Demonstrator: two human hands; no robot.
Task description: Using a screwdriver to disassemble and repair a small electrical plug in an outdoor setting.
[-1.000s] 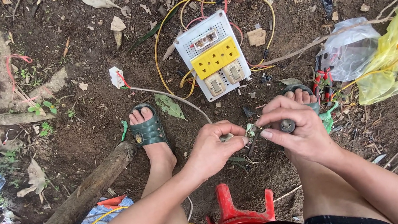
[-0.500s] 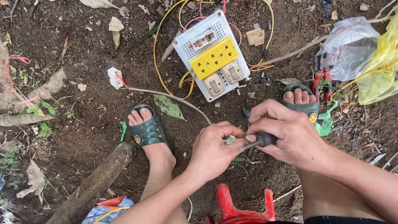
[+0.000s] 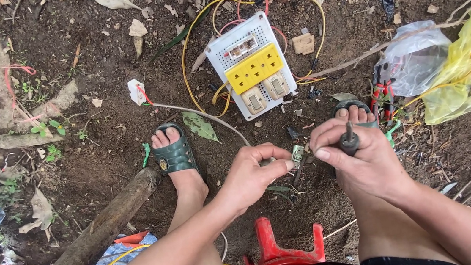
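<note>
From the head camera, you are looking down at bare dirt between your two feet, each in a dark green sandal (image 3: pixel 174 155). Your left hand (image 3: pixel 250 175) pinches a small metal fitting (image 3: pixel 297 155) between thumb and forefinger, with the other fingers curled in. Your right hand (image 3: pixel 364 155) is wrapped around the dark handle of a screwdriver (image 3: pixel 348 139), fingers pressed together, thumb stretched towards the fitting. The fitting sits between the two hands, just in front of your knees and above the red plastic stool (image 3: pixel 283 249).

Ahead of the hands lies one white rectangular switch board (image 3: pixel 251 64), tilted, with a yellow socket block in its middle and two pale switches side by side below it; yellow and red wires (image 3: pixel 191 36) loop around it. To its left is one small white block (image 3: pixel 136 92) on a cable. At the right lie two bags: a clear plastic bag (image 3: pixel 415 59) and a yellow plastic bag (image 3: pixel 467 71) with something orange inside. Red-handled pliers (image 3: pixel 381 87) stand by the clear bag.
</note>
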